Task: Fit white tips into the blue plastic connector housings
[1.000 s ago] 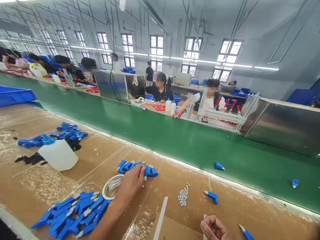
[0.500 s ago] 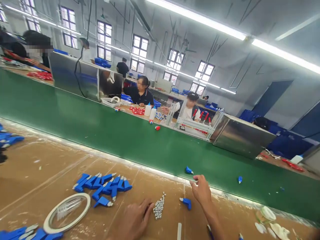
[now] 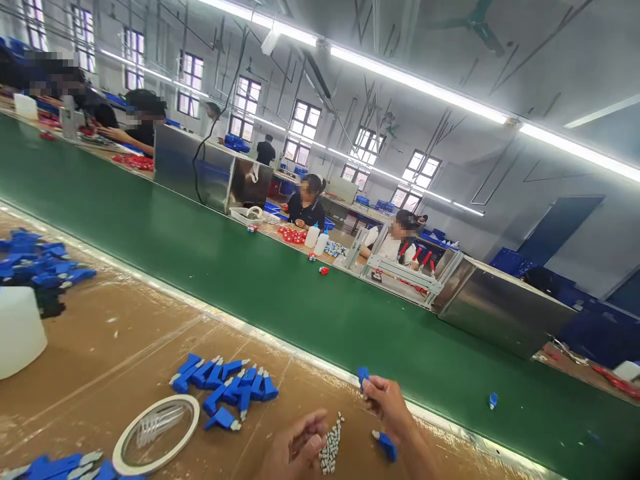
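Between the thumb and fingers of my right hand [image 3: 393,405] is a small blue plastic part [image 3: 363,377], held above the near edge of the green belt. My left hand [image 3: 300,445] hovers half-curled, thumb and fingers apart with nothing visible in them. Right beside it lies a pile of tiny grey-white pieces [image 3: 331,448]. Another blue part with a pale tip [image 3: 385,447] rests on the brown tabletop under my right wrist. To the left is a heap of similar blue parts with pale tips [image 3: 243,393].
A tape roll [image 3: 120,453] with clear plastic pieces inside it lies at lower left. More blue parts [image 3: 40,263] and a white container [image 3: 20,333] stand far left. Beyond the table runs the green belt [image 3: 215,267], carrying one blue part [image 3: 493,401]. Several people sit across it.
My right hand has picked up the blue part from the belt's near edge. My left hand has lifted and turned, its fingers opening beside the small pieces. The camera view has shifted left.
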Tool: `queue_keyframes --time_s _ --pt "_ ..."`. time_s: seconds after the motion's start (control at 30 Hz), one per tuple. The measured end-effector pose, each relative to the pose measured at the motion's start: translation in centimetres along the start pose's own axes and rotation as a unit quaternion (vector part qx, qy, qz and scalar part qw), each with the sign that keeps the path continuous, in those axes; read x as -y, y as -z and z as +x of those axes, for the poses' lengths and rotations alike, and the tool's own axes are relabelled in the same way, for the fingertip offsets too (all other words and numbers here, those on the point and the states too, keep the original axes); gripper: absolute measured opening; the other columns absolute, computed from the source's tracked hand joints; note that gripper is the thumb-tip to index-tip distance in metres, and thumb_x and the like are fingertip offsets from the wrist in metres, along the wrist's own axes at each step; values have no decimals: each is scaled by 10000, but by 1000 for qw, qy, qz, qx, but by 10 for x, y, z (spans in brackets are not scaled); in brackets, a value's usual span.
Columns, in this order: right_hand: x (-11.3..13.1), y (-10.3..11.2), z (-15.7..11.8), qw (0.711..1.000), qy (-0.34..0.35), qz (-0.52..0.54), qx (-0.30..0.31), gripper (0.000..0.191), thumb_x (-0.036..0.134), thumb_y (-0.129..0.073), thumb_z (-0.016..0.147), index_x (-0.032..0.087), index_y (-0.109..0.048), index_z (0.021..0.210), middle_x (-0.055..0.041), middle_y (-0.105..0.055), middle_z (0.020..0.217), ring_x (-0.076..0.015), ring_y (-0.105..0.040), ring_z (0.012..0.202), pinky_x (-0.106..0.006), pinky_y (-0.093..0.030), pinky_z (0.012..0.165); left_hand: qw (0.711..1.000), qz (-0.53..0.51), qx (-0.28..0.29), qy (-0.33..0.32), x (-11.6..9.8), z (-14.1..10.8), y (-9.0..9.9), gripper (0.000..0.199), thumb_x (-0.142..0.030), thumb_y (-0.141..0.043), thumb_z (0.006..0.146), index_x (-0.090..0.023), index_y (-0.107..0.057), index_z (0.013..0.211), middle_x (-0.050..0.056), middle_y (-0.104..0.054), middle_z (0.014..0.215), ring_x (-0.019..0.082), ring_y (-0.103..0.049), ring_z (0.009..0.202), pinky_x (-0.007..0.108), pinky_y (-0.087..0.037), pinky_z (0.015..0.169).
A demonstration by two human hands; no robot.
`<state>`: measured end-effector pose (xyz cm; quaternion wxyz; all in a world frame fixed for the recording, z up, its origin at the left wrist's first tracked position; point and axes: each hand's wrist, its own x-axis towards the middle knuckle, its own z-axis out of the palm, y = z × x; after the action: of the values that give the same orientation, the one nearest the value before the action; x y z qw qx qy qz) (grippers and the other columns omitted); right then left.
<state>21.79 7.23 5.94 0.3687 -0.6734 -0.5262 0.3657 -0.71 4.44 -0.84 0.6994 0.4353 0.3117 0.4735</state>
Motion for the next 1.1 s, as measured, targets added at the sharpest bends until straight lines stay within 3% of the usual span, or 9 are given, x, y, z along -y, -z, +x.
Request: queue_keyframes --time_s 0.07,0.13,0.3,0.47,0.57,0.67,0.73,0.87,1.1 --pt "-3 -29 -34 993 -3 101 62 600 756 -680 697 157 -671 719 -15 -634 700 -135 -588 628 -250 -488 602 997 -62 36 1 -4 -1 -4 642 -634 -794 627 -246 -745 1136 136 -755 1153 320 -669 1098 407 -520 944" --pt "-9 -57 -64 980 -25 167 107 650 797 -697 636 148 -668 669 -22 -613 634 -106 -549 530 -218 -454 517 994 -93 63 8 -4 -3 -6 662 -606 -820 615 -229 -739 1153 139 -763 1130 314 -662 1119 405 -492 988" --pt "-29 -87 -101 973 -54 205 94 714 855 -637 639 146 -688 715 -19 -608 600 -92 -529 480 -200 -456 470 993 -93 73 28 2 -13 -6 664 -597 -834 602 -155 -755 1092 85 -776 826 237 -694 768 341 -534 765" --pt "-53 -57 -139 996 -44 80 -11 679 776 -678 675 143 -717 920 -51 -662 673 -172 -600 538 -267 -481 468 986 -119 50 102 -2 -15 0 617 -503 -871 609 -154 -739 1100 89 -769 858 218 -695 798 296 -531 739" --pt "-59 -30 -148 993 -13 -51 -108 400 535 -623 854 176 -718 1003 -116 -702 907 -300 -667 875 -427 -553 777 981 -142 33 129 -6 -15 -1 606 -480 -879 611 -167 -724 1107 64 -748 805 172 -675 683 244 -504 605" --pt "-54 -12 -124 970 33 -182 -156 371 245 -616 838 234 -666 1206 -138 -623 1246 -372 -503 1242 -518 -387 1069 981 -129 51 134 -9 -16 -4 591 -473 -883 610 -163 -725 1088 61 -736 789 160 -663 669 220 -479 553" --pt "-48 -5 -100 956 48 -251 -147 436 135 -580 817 233 -660 1234 -137 -609 1294 -367 -477 1270 -508 -357 1096 982 -116 60 134 -12 -17 -4 594 -484 -888 595 -156 -732 1064 64 -733 796 155 -654 665 219 -481 551" --pt "-38 5 -74 930 43 -354 -92 331 58 -490 850 185 -728 1041 -146 -692 1118 -330 -583 1107 -449 -436 991 985 -104 61 121 -17 -20 -3 559 -495 -877 608 -156 -745 1032 63 -725 807 152 -643 665 221 -477 549" --pt "-30 44 -128 898 -29 -438 2 153 96 -646 785 160 -740 886 -143 -708 1024 -314 -632 1023 -376 -466 892 981 -106 65 150 -15 -21 3 547 -462 -870 636 -198 -730 1094 54 -737 841 170 -660 712 236 -490 583"
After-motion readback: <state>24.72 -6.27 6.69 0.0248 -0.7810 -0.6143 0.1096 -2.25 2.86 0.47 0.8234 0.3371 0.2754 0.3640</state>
